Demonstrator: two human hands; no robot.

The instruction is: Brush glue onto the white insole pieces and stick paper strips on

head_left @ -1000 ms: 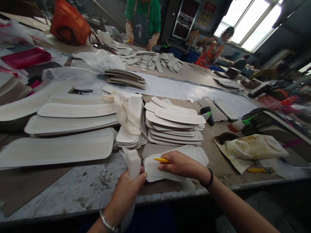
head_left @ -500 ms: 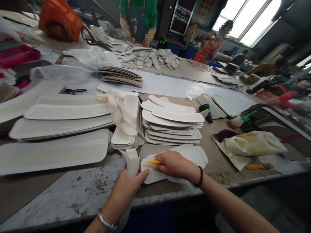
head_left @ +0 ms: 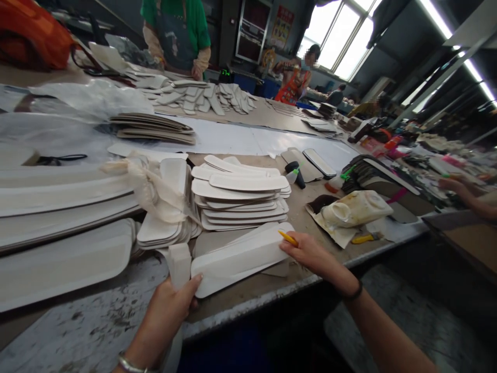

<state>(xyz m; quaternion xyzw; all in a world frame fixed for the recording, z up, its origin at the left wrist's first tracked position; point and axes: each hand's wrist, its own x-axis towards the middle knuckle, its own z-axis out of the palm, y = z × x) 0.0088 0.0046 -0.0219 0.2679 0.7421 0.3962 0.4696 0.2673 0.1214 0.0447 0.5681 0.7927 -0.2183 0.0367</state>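
My left hand (head_left: 165, 308) is closed around a bundle of white strips (head_left: 179, 263), its thumb resting on the left end of a long white panel (head_left: 236, 267). The panel has rounded corners and lies tilted on the bench over other flat pieces. My right hand (head_left: 316, 259) is at the panel's right end, fingers closed on a slim yellow pointed tool (head_left: 288, 238). The tool's tip points up and left; I cannot tell its exact kind. Behind the panel rises a stack of similar white pieces (head_left: 244, 202), with a crumpled cream cloth (head_left: 159, 194) to its left.
Larger white panels (head_left: 70, 259) are stacked at the left. On the right lie a stained cream container (head_left: 357, 207), a yellow-handled brush (head_left: 365, 238) and a green-tipped bottle (head_left: 337, 182). A co-worker in green (head_left: 174, 36) stands across the bench; another person's arm (head_left: 466, 191) reaches in at far right.
My right hand has moved with the yellow tool from the panel's left part to its right end. My left hand keeps its grip on the strips. The view has swung right.
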